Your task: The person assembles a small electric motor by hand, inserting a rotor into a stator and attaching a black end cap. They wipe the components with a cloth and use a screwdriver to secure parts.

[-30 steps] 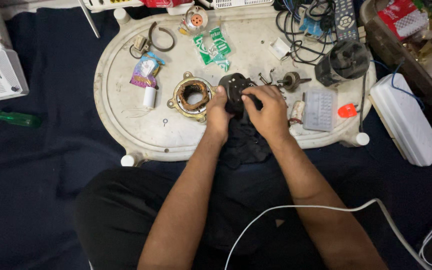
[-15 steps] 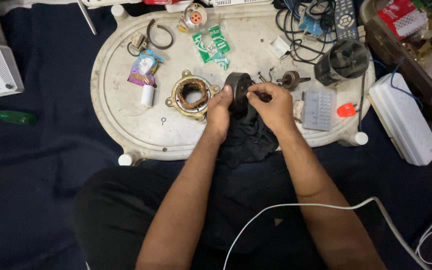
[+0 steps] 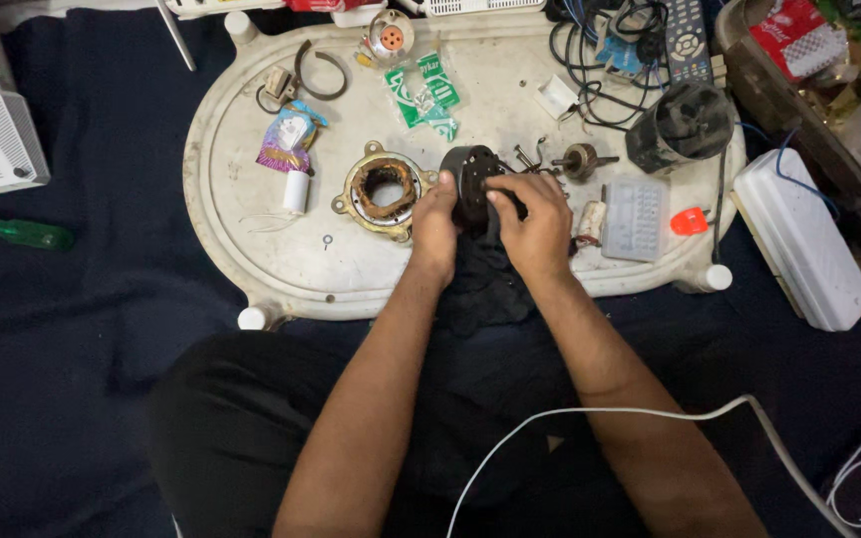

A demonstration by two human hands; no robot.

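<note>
Both of my hands hold a round black motor housing over a dark cloth at the near edge of a white oval tray. My left hand grips its left side. My right hand presses on its right face with fingers curled. A motor stator with copper windings lies on the tray just left of my left hand. A small rotor shaft and loose screws lie just beyond my right hand.
On the tray: a white capacitor, green packets, a grey parts box, a black cylindrical cover, tangled cables. A green screwdriver lies left. A white box sits right. A white cord crosses my lap.
My hands have turned the black housing slightly and my right fingers have shifted across its face. The view has moved a little.
</note>
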